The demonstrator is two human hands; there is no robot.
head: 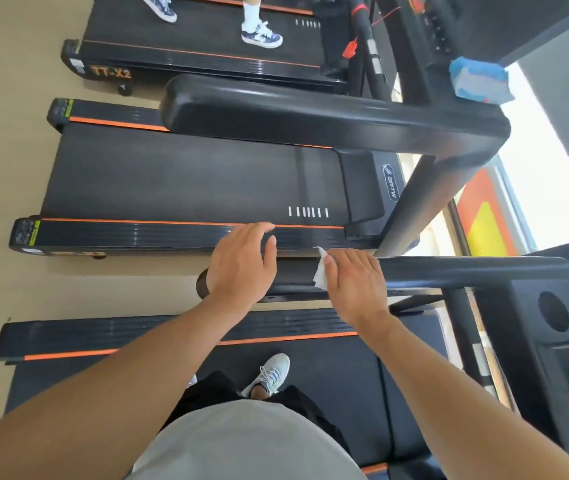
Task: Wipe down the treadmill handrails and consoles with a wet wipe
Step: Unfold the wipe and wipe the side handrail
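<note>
Right grip (354, 284) presses the wet wipe (321, 273) flat on the handrail (466, 271), whose long axis runs toward the console (560, 341); left grip (241, 265) rests open beside it.

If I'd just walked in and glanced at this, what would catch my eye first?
Probably the two bare hands in the middle: the right hand presses a white wet wipe onto the near black handrail, while the left hand rests open on the rail's end. Next, the blue wipes pack on the next treadmill's console at upper right, and someone's patterned sneakers on the farthest belt.
</note>
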